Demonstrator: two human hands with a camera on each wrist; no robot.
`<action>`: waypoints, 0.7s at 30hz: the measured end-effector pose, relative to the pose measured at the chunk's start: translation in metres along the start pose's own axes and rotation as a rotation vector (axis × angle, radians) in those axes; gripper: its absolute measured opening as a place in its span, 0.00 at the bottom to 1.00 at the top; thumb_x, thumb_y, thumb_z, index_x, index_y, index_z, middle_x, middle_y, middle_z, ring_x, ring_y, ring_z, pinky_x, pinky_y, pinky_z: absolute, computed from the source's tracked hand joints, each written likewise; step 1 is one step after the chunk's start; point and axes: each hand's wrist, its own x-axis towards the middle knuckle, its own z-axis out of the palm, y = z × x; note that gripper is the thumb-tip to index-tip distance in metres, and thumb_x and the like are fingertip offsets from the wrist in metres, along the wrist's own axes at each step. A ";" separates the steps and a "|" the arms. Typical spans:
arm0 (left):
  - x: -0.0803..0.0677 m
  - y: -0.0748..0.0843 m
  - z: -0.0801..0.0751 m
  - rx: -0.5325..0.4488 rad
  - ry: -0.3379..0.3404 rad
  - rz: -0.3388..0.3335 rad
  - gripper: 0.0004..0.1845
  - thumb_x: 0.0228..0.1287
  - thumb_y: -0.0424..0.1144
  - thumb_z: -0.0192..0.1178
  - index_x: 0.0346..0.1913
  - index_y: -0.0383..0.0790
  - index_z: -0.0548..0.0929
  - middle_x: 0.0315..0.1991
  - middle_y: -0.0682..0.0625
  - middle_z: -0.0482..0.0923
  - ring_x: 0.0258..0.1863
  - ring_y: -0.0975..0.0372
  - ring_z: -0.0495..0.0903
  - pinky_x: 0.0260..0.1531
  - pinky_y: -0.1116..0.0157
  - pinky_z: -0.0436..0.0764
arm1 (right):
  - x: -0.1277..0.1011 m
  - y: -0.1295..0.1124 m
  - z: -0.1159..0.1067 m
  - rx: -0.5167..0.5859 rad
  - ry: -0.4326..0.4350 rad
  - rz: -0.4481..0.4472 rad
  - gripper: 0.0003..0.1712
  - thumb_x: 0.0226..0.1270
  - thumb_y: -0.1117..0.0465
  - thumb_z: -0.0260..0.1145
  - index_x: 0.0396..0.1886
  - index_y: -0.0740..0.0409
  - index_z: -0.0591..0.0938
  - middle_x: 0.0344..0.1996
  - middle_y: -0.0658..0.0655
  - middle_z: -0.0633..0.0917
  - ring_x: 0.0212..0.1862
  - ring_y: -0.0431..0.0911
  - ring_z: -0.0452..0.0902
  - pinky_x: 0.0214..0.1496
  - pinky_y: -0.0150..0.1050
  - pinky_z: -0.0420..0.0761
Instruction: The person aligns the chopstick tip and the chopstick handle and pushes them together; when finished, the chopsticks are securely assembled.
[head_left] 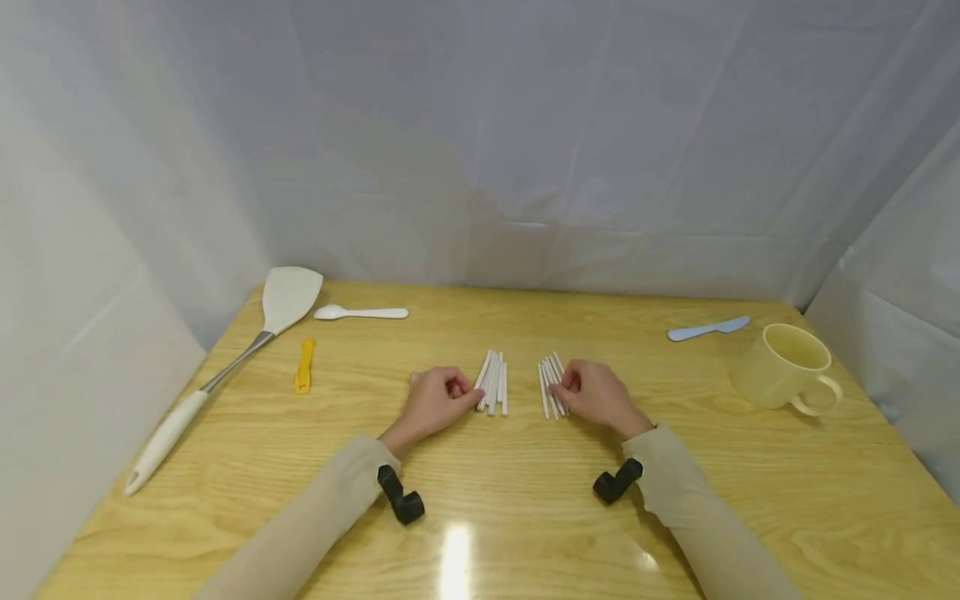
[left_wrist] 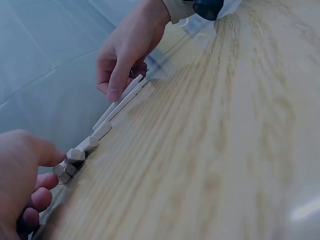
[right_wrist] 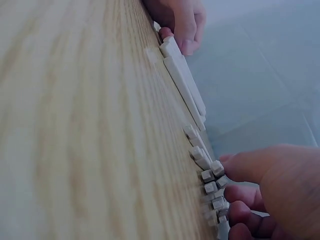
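Note:
Two loose bunches of thin white sticks lie side by side on the wooden table. At the left bunch (head_left: 492, 385), my left hand (head_left: 438, 398) pinches sticks at the outer edge between thumb and curled fingers. My right hand (head_left: 598, 395) does likewise at the outer edge of the right bunch (head_left: 550, 387). Blunt, angular stick ends (left_wrist: 75, 156) show beside the left thumb in the left wrist view. In the right wrist view, small squarish ends (right_wrist: 210, 187) are piled near the right thumb and fingers. Exactly how many sticks each hand pinches is hidden.
To the left lie a white spatula (head_left: 289, 297), a white spoon (head_left: 362, 313) and a small yellow utensil (head_left: 303, 365). A pale blue knife (head_left: 708, 328) and a yellow mug (head_left: 780, 367) are at the right. White sheeting (head_left: 480, 150) hangs behind the wooden table (head_left: 495, 492).

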 end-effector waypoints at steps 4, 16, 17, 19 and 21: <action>-0.001 -0.001 0.000 0.008 0.002 -0.003 0.10 0.55 0.43 0.68 0.22 0.45 0.81 0.17 0.56 0.73 0.18 0.67 0.69 0.37 0.64 0.66 | 0.000 -0.001 0.002 -0.005 -0.012 0.025 0.15 0.61 0.53 0.69 0.23 0.56 0.77 0.17 0.50 0.75 0.20 0.40 0.66 0.24 0.34 0.67; -0.004 -0.004 -0.002 0.057 0.036 0.017 0.10 0.55 0.43 0.67 0.21 0.46 0.81 0.16 0.56 0.73 0.17 0.67 0.69 0.36 0.63 0.69 | -0.004 -0.021 0.005 -0.083 0.040 0.198 0.15 0.59 0.50 0.69 0.24 0.57 0.82 0.21 0.52 0.83 0.22 0.43 0.73 0.22 0.35 0.70; -0.004 -0.004 -0.002 0.056 0.038 0.020 0.10 0.56 0.43 0.67 0.21 0.45 0.81 0.16 0.56 0.73 0.17 0.67 0.68 0.36 0.63 0.69 | -0.005 -0.021 0.005 -0.085 0.047 0.204 0.15 0.59 0.50 0.69 0.24 0.57 0.82 0.21 0.52 0.83 0.22 0.43 0.74 0.22 0.35 0.70; -0.003 -0.003 -0.001 0.042 0.043 0.025 0.10 0.55 0.42 0.67 0.21 0.45 0.81 0.16 0.56 0.73 0.17 0.67 0.69 0.33 0.64 0.70 | -0.006 -0.023 0.005 -0.089 0.059 0.217 0.14 0.58 0.50 0.70 0.23 0.56 0.83 0.20 0.52 0.83 0.22 0.43 0.74 0.22 0.35 0.70; -0.003 -0.003 -0.001 0.030 0.047 0.024 0.10 0.56 0.42 0.67 0.21 0.44 0.81 0.16 0.55 0.73 0.17 0.67 0.69 0.30 0.66 0.70 | -0.008 -0.025 0.005 -0.089 0.071 0.227 0.14 0.58 0.51 0.71 0.23 0.56 0.83 0.20 0.52 0.83 0.22 0.44 0.75 0.21 0.36 0.71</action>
